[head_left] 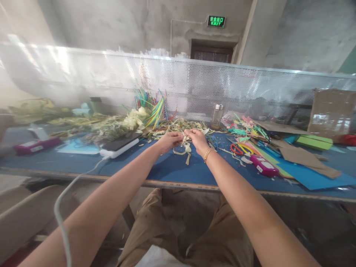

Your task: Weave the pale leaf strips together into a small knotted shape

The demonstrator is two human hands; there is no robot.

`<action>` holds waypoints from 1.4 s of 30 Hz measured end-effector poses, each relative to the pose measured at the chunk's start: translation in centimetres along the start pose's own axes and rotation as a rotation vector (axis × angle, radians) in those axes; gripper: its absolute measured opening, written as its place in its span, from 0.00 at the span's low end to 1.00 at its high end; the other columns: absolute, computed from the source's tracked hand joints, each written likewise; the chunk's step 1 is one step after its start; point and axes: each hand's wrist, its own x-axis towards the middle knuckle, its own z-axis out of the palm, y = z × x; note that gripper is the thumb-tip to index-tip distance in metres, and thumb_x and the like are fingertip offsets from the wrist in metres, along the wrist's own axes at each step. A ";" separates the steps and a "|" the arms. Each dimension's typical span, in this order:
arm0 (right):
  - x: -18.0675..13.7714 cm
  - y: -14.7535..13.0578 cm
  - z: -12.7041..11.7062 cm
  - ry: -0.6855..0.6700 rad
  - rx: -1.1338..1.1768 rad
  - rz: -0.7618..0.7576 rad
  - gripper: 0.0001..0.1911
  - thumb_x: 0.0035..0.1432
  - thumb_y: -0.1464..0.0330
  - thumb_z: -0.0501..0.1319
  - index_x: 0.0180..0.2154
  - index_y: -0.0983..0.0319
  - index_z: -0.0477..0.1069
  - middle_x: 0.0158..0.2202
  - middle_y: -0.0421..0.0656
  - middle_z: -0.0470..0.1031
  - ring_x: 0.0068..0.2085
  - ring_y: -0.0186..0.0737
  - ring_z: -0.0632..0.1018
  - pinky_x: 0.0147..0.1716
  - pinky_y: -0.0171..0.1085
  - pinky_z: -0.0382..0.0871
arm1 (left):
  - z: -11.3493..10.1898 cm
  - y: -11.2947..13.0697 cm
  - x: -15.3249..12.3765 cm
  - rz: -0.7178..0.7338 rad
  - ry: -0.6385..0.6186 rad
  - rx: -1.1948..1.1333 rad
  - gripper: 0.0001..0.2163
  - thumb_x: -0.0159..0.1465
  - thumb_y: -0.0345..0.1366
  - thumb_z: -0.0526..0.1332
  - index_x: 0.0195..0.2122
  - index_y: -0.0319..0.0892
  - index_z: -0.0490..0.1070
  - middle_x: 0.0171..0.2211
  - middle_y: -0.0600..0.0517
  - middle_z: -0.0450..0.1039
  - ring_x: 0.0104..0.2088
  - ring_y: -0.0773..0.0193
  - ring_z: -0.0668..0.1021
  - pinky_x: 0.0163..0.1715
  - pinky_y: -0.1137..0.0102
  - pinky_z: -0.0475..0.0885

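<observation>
Over the blue tabletop (pixel 178 170), my left hand (pixel 170 141) and my right hand (pixel 197 140) meet with their fingertips almost touching. Both are closed, pinching a pale yellowish strip (pixel 185 147) that looks like dry husk or paper; its ends dangle below my fingers. The exact grip is hidden and blurred. A gold bracelet (pixel 208 154) circles my right wrist. Just behind my hands lies a loose heap of similar pale and greenish strips (pixel 186 126), with scraps scattered around.
Left stand a black-topped white device (pixel 121 146) with a cable and a bundle of coloured thin stems (pixel 155 111). A bottle (pixel 217 115) stands behind. Right lie red-handled scissors (pixel 236 149), a purple box (pixel 263 165), blue sheets (pixel 311 176) and cardboard (pixel 307 159). A perforated metal screen (pixel 208 85) closes off the back.
</observation>
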 end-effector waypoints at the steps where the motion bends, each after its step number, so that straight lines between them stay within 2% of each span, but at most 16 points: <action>1: -0.1 -0.1 0.0 -0.006 -0.014 -0.005 0.15 0.42 0.57 0.65 0.26 0.63 0.72 0.24 0.39 0.72 0.26 0.30 0.70 0.29 0.32 0.65 | 0.0 0.0 0.0 0.004 -0.001 0.018 0.13 0.48 0.43 0.69 0.27 0.39 0.72 0.23 0.53 0.70 0.22 0.71 0.70 0.24 0.74 0.63; 6: -0.4 -0.4 0.0 -0.047 -0.040 0.008 0.12 0.40 0.61 0.66 0.24 0.63 0.72 0.23 0.39 0.73 0.25 0.31 0.70 0.28 0.32 0.65 | 0.3 -0.1 -0.1 0.024 -0.039 0.128 0.14 0.48 0.45 0.68 0.26 0.39 0.73 0.22 0.52 0.70 0.23 0.70 0.70 0.23 0.74 0.64; 11: -0.4 -0.7 -0.1 -0.072 -0.079 0.034 0.14 0.43 0.58 0.65 0.22 0.62 0.71 0.20 0.38 0.72 0.24 0.31 0.70 0.27 0.33 0.65 | 0.3 -0.2 -0.1 0.028 -0.021 0.146 0.14 0.48 0.46 0.68 0.27 0.39 0.74 0.21 0.53 0.70 0.22 0.70 0.69 0.23 0.74 0.63; 16: -0.2 -0.5 -0.2 -0.055 -0.115 0.018 0.11 0.40 0.62 0.67 0.25 0.62 0.73 0.24 0.40 0.74 0.26 0.32 0.71 0.28 0.33 0.65 | 0.2 -0.1 -0.1 0.030 -0.021 0.124 0.13 0.47 0.44 0.69 0.27 0.39 0.75 0.21 0.54 0.70 0.22 0.71 0.69 0.22 0.75 0.62; 22: -0.3 -0.4 -0.2 -0.116 -0.023 0.015 0.12 0.39 0.61 0.68 0.24 0.62 0.73 0.24 0.39 0.75 0.28 0.32 0.72 0.32 0.34 0.66 | 0.2 -0.3 0.0 0.023 -0.023 0.182 0.15 0.48 0.47 0.68 0.26 0.38 0.73 0.20 0.53 0.69 0.19 0.72 0.66 0.18 0.76 0.58; 26: -0.2 -0.4 -0.1 -0.154 0.034 0.040 0.13 0.39 0.59 0.67 0.25 0.62 0.74 0.25 0.39 0.75 0.30 0.33 0.73 0.35 0.35 0.67 | 0.2 -0.3 0.0 0.005 -0.008 0.132 0.15 0.47 0.46 0.69 0.28 0.39 0.73 0.19 0.54 0.68 0.19 0.72 0.67 0.18 0.75 0.58; 30: -0.1 -0.3 -0.1 -0.030 -0.013 -0.036 0.14 0.41 0.59 0.67 0.30 0.61 0.75 0.28 0.39 0.76 0.31 0.33 0.73 0.34 0.34 0.66 | -0.2 -0.1 0.3 -0.027 0.094 0.029 0.14 0.46 0.44 0.70 0.27 0.40 0.72 0.19 0.55 0.68 0.19 0.72 0.69 0.18 0.76 0.59; 32: -0.1 -0.4 -0.2 0.059 -0.139 -0.098 0.14 0.43 0.57 0.66 0.28 0.61 0.74 0.26 0.39 0.75 0.28 0.33 0.72 0.31 0.33 0.65 | -0.6 -0.1 0.5 -0.015 0.179 -0.015 0.15 0.45 0.43 0.70 0.27 0.40 0.71 0.20 0.54 0.69 0.20 0.72 0.70 0.18 0.76 0.59; 34: -0.3 -0.5 -0.2 0.092 -0.308 -0.142 0.15 0.45 0.55 0.64 0.25 0.61 0.73 0.22 0.39 0.73 0.25 0.33 0.71 0.27 0.34 0.63 | -1.0 -0.1 0.8 0.004 0.236 -0.049 0.15 0.44 0.43 0.71 0.27 0.40 0.71 0.20 0.54 0.70 0.20 0.72 0.70 0.18 0.76 0.59; 38: -0.7 -0.3 0.0 -0.019 -0.466 -0.162 0.15 0.45 0.55 0.64 0.24 0.61 0.75 0.23 0.40 0.75 0.26 0.36 0.73 0.28 0.34 0.63 | -1.3 -0.3 1.0 0.018 0.279 -0.067 0.15 0.44 0.44 0.71 0.27 0.40 0.71 0.21 0.53 0.71 0.20 0.72 0.70 0.18 0.76 0.61; 42: -0.7 0.4 0.4 -0.079 -0.353 -0.105 0.15 0.43 0.57 0.66 0.27 0.62 0.76 0.27 0.42 0.78 0.29 0.37 0.75 0.31 0.35 0.65 | -1.1 -0.3 0.9 0.025 0.288 -0.077 0.15 0.43 0.42 0.72 0.26 0.40 0.71 0.20 0.54 0.71 0.20 0.73 0.69 0.19 0.76 0.62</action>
